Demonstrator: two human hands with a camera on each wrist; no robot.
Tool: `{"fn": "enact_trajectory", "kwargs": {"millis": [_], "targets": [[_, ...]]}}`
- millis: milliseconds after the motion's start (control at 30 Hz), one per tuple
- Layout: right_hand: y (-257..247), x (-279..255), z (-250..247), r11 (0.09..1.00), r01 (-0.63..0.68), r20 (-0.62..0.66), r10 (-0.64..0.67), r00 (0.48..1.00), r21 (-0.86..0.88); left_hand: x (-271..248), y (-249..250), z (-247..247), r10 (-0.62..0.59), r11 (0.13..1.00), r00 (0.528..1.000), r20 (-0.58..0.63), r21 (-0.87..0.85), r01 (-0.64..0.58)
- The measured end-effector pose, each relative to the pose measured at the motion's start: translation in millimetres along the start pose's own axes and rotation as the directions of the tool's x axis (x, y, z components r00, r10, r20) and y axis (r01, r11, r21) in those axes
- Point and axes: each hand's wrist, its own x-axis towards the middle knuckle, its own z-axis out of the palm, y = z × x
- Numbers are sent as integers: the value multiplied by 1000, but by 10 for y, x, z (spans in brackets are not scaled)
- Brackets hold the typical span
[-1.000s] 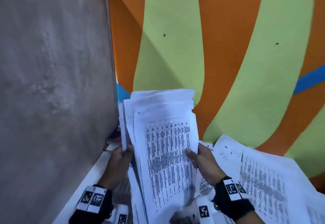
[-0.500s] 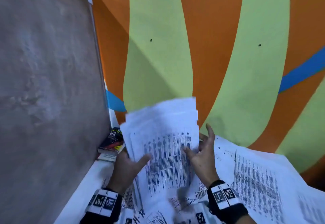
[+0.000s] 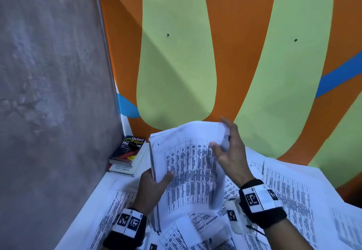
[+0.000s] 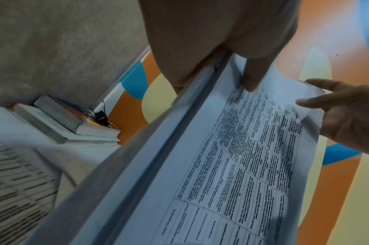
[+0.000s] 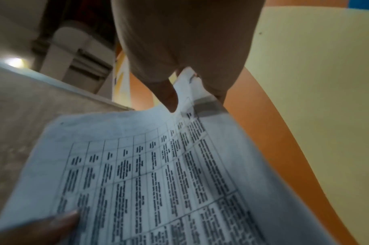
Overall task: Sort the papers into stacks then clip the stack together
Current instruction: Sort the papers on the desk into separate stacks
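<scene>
A stack of printed papers (image 3: 188, 171) with tables on them stands nearly upright above the table. My left hand (image 3: 156, 175) grips its left edge, thumb (image 4: 252, 79) on the front sheet and fingers behind. My right hand (image 3: 223, 138) pinches the stack's top right corner, which curls between the thumb (image 5: 170, 99) in front and the fingers behind. A black binder clip (image 3: 130, 147) lies on the books at the back left, clear of both hands; the same binder clip (image 4: 101, 116) shows in the left wrist view.
Loose printed sheets (image 3: 290, 196) cover the white table (image 3: 98, 191) under and to the right of the stack. Two books (image 3: 127, 153) lie in the back left corner. A grey board (image 3: 49, 93) stands on the left, the painted wall (image 3: 225, 53) behind.
My right hand has climbed from the stack's lower right edge to its top right corner. My left thumb has come round onto the front sheet. The stack sits lower in view.
</scene>
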Motion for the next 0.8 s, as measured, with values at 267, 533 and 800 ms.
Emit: {"fn": "enact_trajectory", "kwargs": {"millis": [267, 533, 800], "targets": [[889, -128, 0, 834, -498, 111, 533, 839, -238, 266, 125, -491, 132, 985, 891, -435, 154, -71], [1399, -497, 620, 407, -592, 50, 849, 525, -696, 239, -64, -874, 83, 981, 856, -510, 192, 19], [1514, -478, 638, 454, -773, -153, 812, 564, -442, 221, -49, -727, -9, 979, 863, -505, 171, 111]]}}
